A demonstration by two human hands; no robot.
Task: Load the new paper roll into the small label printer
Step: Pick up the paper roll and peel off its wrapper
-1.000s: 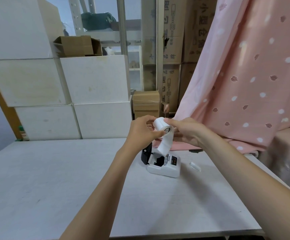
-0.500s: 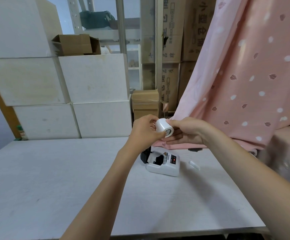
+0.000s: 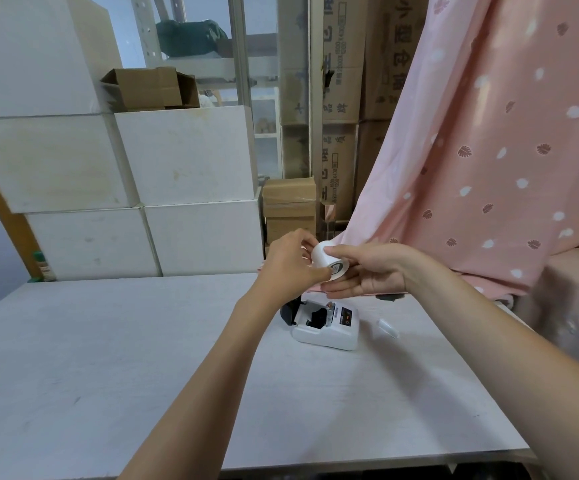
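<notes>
Stacked cartons (image 3: 341, 81): printed Chinese chars, "小型仓储" partly legible; rest too blurred.

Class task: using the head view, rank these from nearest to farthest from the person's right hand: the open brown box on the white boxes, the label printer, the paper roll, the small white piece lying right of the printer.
From the right hand:
1. Paper roll, held in both hands.
2. Label printer, just below the hands on the table.
3. Small white piece, right of the printer.
4. Open brown box, far back left.
</notes>
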